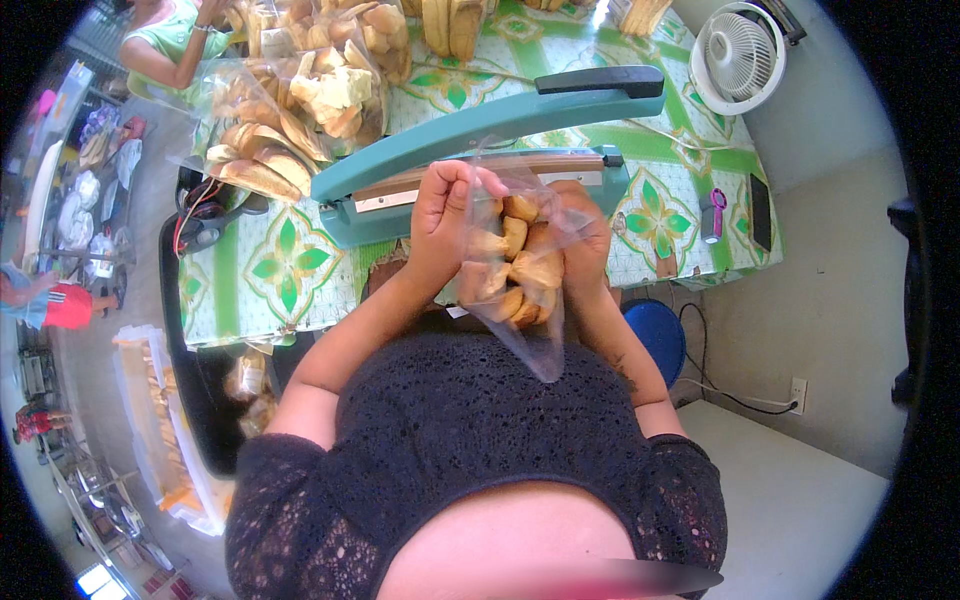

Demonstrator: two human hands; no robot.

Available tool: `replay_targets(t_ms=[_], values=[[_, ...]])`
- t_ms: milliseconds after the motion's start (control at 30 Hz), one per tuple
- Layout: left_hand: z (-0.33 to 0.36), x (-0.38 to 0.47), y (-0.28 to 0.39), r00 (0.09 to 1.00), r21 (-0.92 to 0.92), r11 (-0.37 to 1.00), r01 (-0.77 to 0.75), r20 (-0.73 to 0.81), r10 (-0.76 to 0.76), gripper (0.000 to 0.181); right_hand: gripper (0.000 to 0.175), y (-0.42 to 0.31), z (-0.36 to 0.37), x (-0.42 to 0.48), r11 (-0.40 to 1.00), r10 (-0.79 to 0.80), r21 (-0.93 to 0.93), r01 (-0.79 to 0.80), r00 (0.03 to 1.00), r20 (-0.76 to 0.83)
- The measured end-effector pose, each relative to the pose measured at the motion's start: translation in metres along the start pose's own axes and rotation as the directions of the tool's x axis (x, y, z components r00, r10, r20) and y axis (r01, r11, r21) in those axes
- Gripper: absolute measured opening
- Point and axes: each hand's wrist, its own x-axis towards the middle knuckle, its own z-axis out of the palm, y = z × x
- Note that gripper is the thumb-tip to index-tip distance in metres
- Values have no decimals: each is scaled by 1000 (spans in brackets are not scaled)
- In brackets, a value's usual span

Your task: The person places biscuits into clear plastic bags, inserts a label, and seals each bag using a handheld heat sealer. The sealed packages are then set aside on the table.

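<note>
A clear plastic bag [517,259] of toasted bread pieces hangs in front of my chest, its pointed lower corner hanging downward. My left hand [442,214] pinches the bag's upper left edge, thumb against fingers. On the other side, my right hand [585,236] grips the upper right edge, partly behind the film. Just beyond both hands stands a teal impulse heat sealer [337,225]. Its long arm [465,124], with a black handle [600,80], is raised above the sealing bar. The bag's top overlaps the sealer in view; whether it touches the bar, I cannot tell.
Large clear bags of bread slices [262,154] crowd the table's far left. Black headphones [202,225] lie by the left edge. A small device with a purple loop [713,215] and a dark phone [760,212] lie right. Beyond is a white fan [738,58]. A person [169,45] is at far left.
</note>
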Motion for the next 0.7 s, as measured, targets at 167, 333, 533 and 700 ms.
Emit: replay_targets(t_ms=[167,333,533,700], values=[[2,7,-2,990,62,990,-125,-52,128,8,10,2,1,-8,986,150,104,-128,958,-243],[-13,11,12,964,369,893,-257,160,212,19,8,-11,-12,-2,989,148,32,-145,984,-102],[-23,17,45,881,626,670,-400,464,93,18,6,-20,-24,-3,964,84,-249,-91,996,-39],[-13,4,72,803,707,526,-472,591,-73,87,28,-36,-36,7,855,-147,-453,254,955,259]])
